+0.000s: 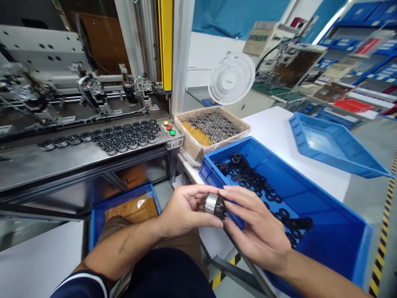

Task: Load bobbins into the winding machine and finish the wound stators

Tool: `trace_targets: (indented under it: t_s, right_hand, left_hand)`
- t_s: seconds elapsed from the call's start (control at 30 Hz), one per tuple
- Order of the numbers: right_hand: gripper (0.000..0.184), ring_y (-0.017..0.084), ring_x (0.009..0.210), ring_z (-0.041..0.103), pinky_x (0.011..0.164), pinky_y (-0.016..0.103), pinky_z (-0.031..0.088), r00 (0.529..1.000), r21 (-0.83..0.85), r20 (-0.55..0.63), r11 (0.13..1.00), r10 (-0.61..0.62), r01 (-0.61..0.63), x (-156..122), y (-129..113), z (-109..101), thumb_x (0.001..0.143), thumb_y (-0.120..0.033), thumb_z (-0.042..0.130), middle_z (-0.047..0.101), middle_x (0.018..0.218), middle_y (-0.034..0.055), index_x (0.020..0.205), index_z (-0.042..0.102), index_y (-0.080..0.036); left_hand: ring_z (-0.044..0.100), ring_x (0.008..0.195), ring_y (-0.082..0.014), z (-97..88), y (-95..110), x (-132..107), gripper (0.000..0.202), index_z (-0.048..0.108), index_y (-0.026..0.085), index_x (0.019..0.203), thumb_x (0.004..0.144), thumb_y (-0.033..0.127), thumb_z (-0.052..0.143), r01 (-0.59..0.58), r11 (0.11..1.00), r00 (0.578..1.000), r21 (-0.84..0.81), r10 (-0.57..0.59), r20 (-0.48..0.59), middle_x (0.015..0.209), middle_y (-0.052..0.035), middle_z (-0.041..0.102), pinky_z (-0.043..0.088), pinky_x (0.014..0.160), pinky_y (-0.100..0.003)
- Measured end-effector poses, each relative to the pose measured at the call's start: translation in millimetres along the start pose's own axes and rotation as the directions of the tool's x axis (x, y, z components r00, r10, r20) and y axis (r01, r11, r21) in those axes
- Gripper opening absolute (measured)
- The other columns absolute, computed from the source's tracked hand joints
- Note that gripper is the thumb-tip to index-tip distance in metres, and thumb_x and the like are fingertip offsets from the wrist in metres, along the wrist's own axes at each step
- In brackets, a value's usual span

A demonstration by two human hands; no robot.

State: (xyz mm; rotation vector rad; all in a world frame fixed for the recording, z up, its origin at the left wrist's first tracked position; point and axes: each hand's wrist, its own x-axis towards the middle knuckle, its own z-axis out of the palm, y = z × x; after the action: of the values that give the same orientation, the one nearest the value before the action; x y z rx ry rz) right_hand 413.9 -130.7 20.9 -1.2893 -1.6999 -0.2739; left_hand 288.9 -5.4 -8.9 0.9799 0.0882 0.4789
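Both hands meet over the near corner of a blue bin (325, 244). My left hand (186, 211) pinches a small silver cylindrical metal part (211, 203) between thumb and fingers. My right hand (254, 227) grips a black plastic ring (221, 207) pressed against the end of that part. Several more black plastic rings (257, 186) lie scattered in the blue bin just behind my hands. A cardboard box (198, 149) lined with plastic holds several silver metal parts (214, 124) further back.
A machine bench (37, 165) at left carries several assembled parts (127, 134) and a button panel (170, 129). An empty blue tray (331, 145) sits at right on the white table. A white fan (231, 78) stands behind. Another blue bin (99, 215) sits below.
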Motion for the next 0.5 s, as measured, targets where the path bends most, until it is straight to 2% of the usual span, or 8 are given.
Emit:
trace_targets:
  t_s: [0.13, 0.23, 0.3, 0.37, 0.5]
  right_hand:
    - [0.044, 0.028, 0.109, 0.065, 0.088, 0.047, 0.059, 0.998, -0.064, 0.023, 0.996, -0.060, 0.062, 3.6, 4.8, -2.8, 0.073, 0.003, 0.068, 0.070, 0.110, 0.0146, 0.113, 0.063, -0.015]
    - [0.048, 0.025, 0.106, 0.064, 0.088, 0.045, 0.058, 0.999, -0.049, 0.041, 0.998, -0.029, 0.031, 5.5, 5.4, -4.0, 0.075, 0.001, 0.067, 0.067, 0.109, 0.0143, 0.120, 0.059, -0.015]
    - [0.050, 0.024, 0.106, 0.063, 0.087, 0.043, 0.057, 0.997, -0.046, 0.079, 0.999, -0.024, 0.028, 5.2, 6.4, -4.4, 0.077, 0.001, 0.066, 0.064, 0.110, 0.0141, 0.124, 0.057, -0.015]
    - [0.051, 0.023, 0.106, 0.061, 0.087, 0.042, 0.056, 0.993, -0.055, 0.115, 0.998, -0.036, 0.043, 3.6, 8.2, -4.8, 0.078, 0.002, 0.065, 0.063, 0.110, 0.0136, 0.125, 0.057, -0.015]
    - [0.050, 0.023, 0.104, 0.062, 0.086, 0.041, 0.056, 0.987, -0.071, 0.125, 0.991, -0.104, 0.113, -1.4, 13.0, -6.4, 0.077, 0.002, 0.065, 0.063, 0.107, 0.0127, 0.124, 0.059, -0.013]
  left_hand:
    - [0.072, 0.088, -0.0197, -0.3, -0.3, -4.8, 0.052, 0.070, 0.013, 0.109, 0.060, 0.010, 0.086, -0.151, 0.977, 0.988, 0.153, 0.152, 0.007, 0.099, -0.0098, 0.076, 0.058, 0.081, -0.028]
    - [0.072, 0.090, -0.0208, -3.5, 2.1, -8.7, 0.051, 0.070, 0.015, 0.113, 0.064, 0.010, 0.084, -0.243, 0.899, 0.968, 0.365, 0.250, 0.030, 0.103, -0.0105, 0.075, 0.058, 0.083, -0.029]
    - [0.072, 0.087, -0.0210, -4.9, 4.3, -10.6, 0.051, 0.071, 0.015, 0.112, 0.063, 0.012, 0.085, -0.264, 0.844, 0.959, 0.467, 0.281, 0.034, 0.101, -0.0105, 0.076, 0.058, 0.082, -0.028]
    - [0.072, 0.084, -0.0212, -5.1, 6.5, -11.9, 0.052, 0.071, 0.014, 0.112, 0.062, 0.014, 0.086, -0.239, 0.843, 0.965, 0.482, 0.260, 0.023, 0.097, -0.0103, 0.076, 0.059, 0.080, -0.028]
    - [0.073, 0.081, -0.0222, -3.0, 9.5, -13.0, 0.055, 0.070, 0.012, 0.113, 0.061, 0.018, 0.087, -0.114, 0.916, 0.993, 0.385, 0.118, 0.013, 0.091, -0.0095, 0.077, 0.061, 0.078, -0.030]
